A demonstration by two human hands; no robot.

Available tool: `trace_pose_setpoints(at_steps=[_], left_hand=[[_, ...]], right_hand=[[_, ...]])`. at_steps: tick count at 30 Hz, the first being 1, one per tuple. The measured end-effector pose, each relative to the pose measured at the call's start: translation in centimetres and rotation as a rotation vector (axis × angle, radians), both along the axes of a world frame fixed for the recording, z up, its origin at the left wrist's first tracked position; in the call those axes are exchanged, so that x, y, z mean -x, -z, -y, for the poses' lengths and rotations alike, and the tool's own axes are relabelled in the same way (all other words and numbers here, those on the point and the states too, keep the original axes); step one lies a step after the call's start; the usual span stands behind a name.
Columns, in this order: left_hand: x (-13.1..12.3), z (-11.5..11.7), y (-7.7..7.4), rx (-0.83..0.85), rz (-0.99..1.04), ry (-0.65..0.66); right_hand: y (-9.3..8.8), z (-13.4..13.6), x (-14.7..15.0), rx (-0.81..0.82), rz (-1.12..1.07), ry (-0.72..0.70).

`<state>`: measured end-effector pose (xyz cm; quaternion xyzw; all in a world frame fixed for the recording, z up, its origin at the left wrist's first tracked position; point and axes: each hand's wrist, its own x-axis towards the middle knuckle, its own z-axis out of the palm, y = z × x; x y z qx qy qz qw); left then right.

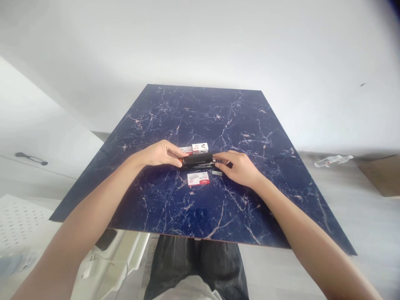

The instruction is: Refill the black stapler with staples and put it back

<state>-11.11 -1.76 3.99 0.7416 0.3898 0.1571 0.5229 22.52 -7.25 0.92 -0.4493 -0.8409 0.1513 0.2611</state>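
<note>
A black stapler (198, 161) lies lengthwise across the middle of a dark blue marble-patterned tabletop (200, 116). My left hand (159, 153) grips its left end, with the fingers over the top. My right hand (237, 168) holds its right end from above and hides part of it. Just behind the stapler stand two small white-and-red staple boxes (200, 148) (185, 150). A third box (198, 178) lies flat in front of it, and a small strip of staples (217, 173) sits by my right hand.
A white cabinet with a dark handle (31, 158) stands at the left. A white perforated crate (21, 225) sits low on the left. A plastic bottle (333, 161) and a cardboard sheet (381, 175) lie on the floor at the right.
</note>
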Motion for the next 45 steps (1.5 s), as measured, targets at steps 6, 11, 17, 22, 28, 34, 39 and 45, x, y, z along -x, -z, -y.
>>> trace_pose_setpoints(at_steps=[6,11,17,22,28,34,39,45], left_hand=[[0.3,0.0,0.5,-0.084,-0.011,-0.065],[0.4,-0.2,0.8,-0.181,0.016,-0.152],[0.3,-0.1,0.6,-0.209,-0.006,-0.125],[0.4,-0.3,0.8,-0.197,-0.015,-0.135],[0.4,-0.3,0.8,-0.159,-0.038,-0.136],[0.4,-0.3,0.8,-0.164,-0.039,-0.123],[0.4,-0.3,0.7,-0.156,-0.028,-0.11],[0.4,-0.3,0.6,-0.172,-0.032,-0.093]], right_hand=[[-1.0,-0.5,-2.6,0.051,0.068,0.038],[-2.6,0.8,-1.9,-0.064,0.071,0.054],[-2.6,2.8,0.3,-0.047,0.269,0.001],[-1.8,2.5,0.3,0.039,0.311,-0.014],[-2.7,2.6,0.1,0.096,0.216,-0.126],[-3.0,2.4,-0.3,0.229,-0.075,0.028],[-1.9,1.0,-0.8,0.083,-0.142,0.16],[-0.4,0.1,-0.3,0.086,-0.15,0.154]])
